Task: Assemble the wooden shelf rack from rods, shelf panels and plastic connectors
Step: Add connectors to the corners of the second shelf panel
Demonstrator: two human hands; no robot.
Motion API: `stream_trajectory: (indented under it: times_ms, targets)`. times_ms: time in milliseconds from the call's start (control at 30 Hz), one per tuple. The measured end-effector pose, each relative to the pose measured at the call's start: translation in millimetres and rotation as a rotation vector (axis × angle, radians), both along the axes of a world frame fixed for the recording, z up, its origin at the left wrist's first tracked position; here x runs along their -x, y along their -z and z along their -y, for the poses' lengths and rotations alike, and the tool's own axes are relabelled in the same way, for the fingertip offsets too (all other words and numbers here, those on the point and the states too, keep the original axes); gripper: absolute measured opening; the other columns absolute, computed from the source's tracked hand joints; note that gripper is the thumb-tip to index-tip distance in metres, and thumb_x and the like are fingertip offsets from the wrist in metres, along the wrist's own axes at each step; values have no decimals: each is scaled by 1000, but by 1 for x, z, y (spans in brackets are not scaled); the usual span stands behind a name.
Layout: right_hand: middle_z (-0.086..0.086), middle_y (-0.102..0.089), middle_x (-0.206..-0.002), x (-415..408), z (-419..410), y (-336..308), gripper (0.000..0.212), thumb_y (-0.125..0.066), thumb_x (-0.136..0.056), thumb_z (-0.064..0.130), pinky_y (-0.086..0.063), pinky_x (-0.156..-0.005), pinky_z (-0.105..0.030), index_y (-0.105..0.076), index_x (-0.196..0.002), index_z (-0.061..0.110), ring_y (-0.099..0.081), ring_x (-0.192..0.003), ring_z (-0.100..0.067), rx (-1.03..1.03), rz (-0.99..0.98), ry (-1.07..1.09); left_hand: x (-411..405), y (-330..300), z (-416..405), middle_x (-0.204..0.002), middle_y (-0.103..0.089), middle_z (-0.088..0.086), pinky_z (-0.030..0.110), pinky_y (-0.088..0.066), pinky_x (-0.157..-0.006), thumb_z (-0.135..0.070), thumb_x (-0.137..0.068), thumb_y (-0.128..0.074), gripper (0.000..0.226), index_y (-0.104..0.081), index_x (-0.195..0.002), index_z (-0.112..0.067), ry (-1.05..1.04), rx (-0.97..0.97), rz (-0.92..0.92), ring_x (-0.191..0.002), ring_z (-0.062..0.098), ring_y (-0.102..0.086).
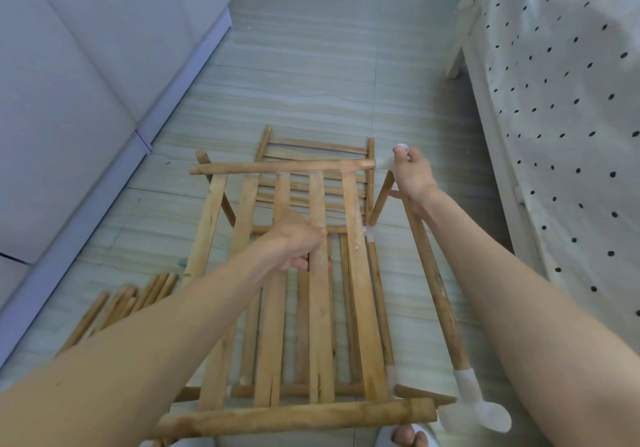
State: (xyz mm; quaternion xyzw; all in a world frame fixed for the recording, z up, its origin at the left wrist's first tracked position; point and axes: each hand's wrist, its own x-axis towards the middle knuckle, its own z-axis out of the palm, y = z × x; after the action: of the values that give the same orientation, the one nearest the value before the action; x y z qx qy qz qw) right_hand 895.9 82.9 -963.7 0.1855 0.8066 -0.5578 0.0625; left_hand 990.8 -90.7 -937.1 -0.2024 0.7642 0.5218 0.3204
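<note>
Left hand: your left hand (298,240) curls round one slat of the shelf panel (320,287) near its middle; your fingertips go behind the slat and are hidden.
Right hand: your right hand (412,172) pinches a white plastic connector (401,147) at the far right corner of the panel, just beside the end of the far crossbar (282,167). The connector is mostly covered by your fingers, so its shape is hard to make out.
Side rod: a rod (433,280) runs from under your right wrist to a second white connector (476,403) at the near right corner; whether your palm touches it you cannot tell.
Shelf panel: held tilted above the floor (311,65), its near crossbar (294,417) partly cut off by your left forearm.
Lower frame: another slatted panel (313,155) shows behind and below, largely hidden.
Loose rods: a bundle (121,304) lies on the floor at left, its near ends covered by your arm.
Bottom edge: toes and a slipper (408,438), cut off.
</note>
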Motion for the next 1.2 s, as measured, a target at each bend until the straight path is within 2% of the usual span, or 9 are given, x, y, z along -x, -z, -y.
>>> stream_trajectory:
  times_ms: [167,300,400,533,700,800,967,1100,1200]
  targets:
    - [-1,-48,-111,2,-2,2,40,-30,-101,33,-43,-101,-48,-44,-134,15,-49,-111,-24,26,1,14,2,-8,-1,-90,-61,17,22,-55,-49,-13,-99,-45,38,-38,-131,7,-14,-52,3,-70,16,-67]
    - [-7,-50,-129,2,0,2,40,-31,-101,33,-40,-105,-46,-44,-135,15,-46,-122,-26,40,-6,13,2,-9,-7,-102,-60,21,25,-56,-52,-13,-99,-45,37,-40,-130,6,27,-34,-6,-68,18,-66]
    - [-1,-50,-116,1,-1,4,36,-33,-101,33,-40,-105,-44,-49,-129,16,-48,-119,-24,51,-17,33,0,-3,-8,-92,-59,15,26,-55,-53,-15,-99,-45,34,-43,-127,4,51,0,-23,-65,20,-65]
    - [-3,-50,-122,0,-3,6,38,-31,-102,32,-38,-105,-38,-47,-132,16,-45,-107,-19,57,-34,44,1,1,-1,-88,-60,13,32,-57,-67,-15,-98,-46,27,-46,-120,1,45,37,-32,-70,22,-67]
    - [-3,-49,-126,1,-2,5,38,-31,-102,31,-38,-105,-38,-47,-133,15,-45,-110,-20,46,-46,49,3,0,4,-87,-59,11,22,-53,-45,-14,-98,-47,24,-49,-117,0,17,39,-20,-63,18,-64]
    - [-4,-50,-129,1,-3,5,37,-31,-102,32,-38,-102,-38,-47,-133,18,-44,-105,-19,44,-38,54,3,0,3,-88,-60,12,23,-54,-48,-15,-98,-48,25,-49,-118,-1,16,49,-20,-65,18,-65]
    - [-3,-49,-131,1,-3,5,37,-32,-102,33,-38,-103,-40,-47,-132,19,-45,-108,-21,41,-27,53,2,2,6,-85,-61,13,29,-55,-58,-14,-98,-46,27,-47,-120,2,10,10,-3,-68,20,-65]
    - [-1,-50,-123,0,-1,5,35,-33,-101,33,-39,-105,-42,-49,-130,20,-46,-109,-22,46,-22,57,1,3,11,-84,-61,15,27,-55,-50,-11,-98,-46,30,-44,-123,5,-3,10,20,-65,20,-65]
    - [4,-47,-118,0,-1,4,36,-33,-101,33,-38,-106,-44,-48,-131,20,-46,-113,-21,43,-25,55,1,4,9,-84,-60,13,26,-54,-51,-12,-98,-45,29,-45,-122,4,10,14,12,-65,20,-65]
